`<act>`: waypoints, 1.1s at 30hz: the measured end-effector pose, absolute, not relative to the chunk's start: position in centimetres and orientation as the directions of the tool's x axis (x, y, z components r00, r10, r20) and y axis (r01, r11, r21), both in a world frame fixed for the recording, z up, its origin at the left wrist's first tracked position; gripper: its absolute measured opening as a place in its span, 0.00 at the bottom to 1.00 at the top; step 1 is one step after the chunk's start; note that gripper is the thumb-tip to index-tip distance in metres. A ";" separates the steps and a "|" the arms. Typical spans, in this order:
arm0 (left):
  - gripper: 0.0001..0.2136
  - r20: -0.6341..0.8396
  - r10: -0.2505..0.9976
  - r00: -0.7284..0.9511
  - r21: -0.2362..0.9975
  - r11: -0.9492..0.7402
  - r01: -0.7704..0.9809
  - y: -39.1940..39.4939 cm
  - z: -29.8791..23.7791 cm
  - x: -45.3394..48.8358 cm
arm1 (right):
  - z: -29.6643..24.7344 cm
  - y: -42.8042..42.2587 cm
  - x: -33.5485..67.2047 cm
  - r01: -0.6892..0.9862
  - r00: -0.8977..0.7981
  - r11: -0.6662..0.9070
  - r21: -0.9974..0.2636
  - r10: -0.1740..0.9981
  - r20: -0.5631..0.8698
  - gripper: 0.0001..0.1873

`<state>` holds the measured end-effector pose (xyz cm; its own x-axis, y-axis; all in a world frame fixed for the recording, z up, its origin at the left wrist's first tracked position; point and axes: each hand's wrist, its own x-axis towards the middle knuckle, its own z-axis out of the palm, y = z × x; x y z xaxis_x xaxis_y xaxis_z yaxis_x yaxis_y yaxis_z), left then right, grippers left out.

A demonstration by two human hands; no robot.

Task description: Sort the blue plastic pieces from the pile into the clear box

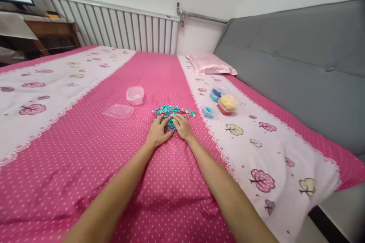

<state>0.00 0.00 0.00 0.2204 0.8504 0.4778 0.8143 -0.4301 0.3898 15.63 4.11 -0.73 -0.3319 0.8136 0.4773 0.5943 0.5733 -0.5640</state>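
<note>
A loose pile of small plastic pieces (171,110), mostly turquoise, with some red and white among them, is lying on the pink polka-dot stripe of the bedspread (173,182), directly under the fingers. The left hand (158,131) is resting at the pile's near left edge, its thumb standing apart from its fingers and gripping nothing. The right hand (182,126) is reaching over the near right part, fingers bent onto the pieces; whether it is pinching any, I cannot tell. Left of the pile, a clear plastic tub (135,95) is sitting just beyond a clear flat lid (118,111). To the right, a group of clear containers is standing on the white tree-print stripe, showing blue pieces (208,112), yellow pieces (229,101) and red pieces (225,110). Farther back, a pink pillow (211,64) is lying near the gray padded headboard (296,53), and a white radiator (114,26) is lining the wall.
</note>
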 end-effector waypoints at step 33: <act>0.16 0.361 0.924 0.129 0.338 -0.258 0.905 -9.4 0.9 -1.6 | 0.7 -2.7 23.0 0.776 -0.081 0.243 -0.582 0.954 0.289 0.23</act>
